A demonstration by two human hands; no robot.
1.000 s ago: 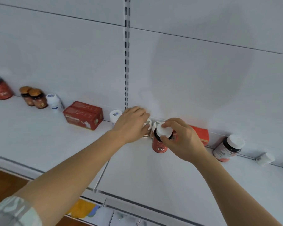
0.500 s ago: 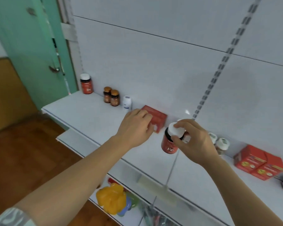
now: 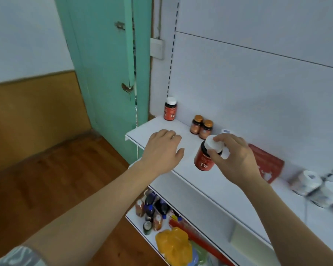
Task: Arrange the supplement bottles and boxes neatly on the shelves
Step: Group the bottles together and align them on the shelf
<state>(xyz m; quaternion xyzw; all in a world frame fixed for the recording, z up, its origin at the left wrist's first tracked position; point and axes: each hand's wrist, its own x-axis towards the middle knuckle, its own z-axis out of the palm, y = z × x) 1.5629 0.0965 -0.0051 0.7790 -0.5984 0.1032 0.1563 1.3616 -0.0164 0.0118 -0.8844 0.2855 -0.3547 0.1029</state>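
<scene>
Right hand (image 3: pixel 236 160) first: we see its fingers curled round the white cap of a red Fe bottle (image 3: pixel 204 160), which hangs tilted above the white shelf (image 3: pixel 190 181). Our left hand (image 3: pixel 161 150) hovers over the shelf's left end, fingers relaxed and holding nothing. At the back of the shelf stand a second Fe bottle (image 3: pixel 170 109) in the left corner, two amber-capped bottles (image 3: pixel 201 126) further right, and a red box (image 3: pixel 267 162) behind the right hand.
</scene>
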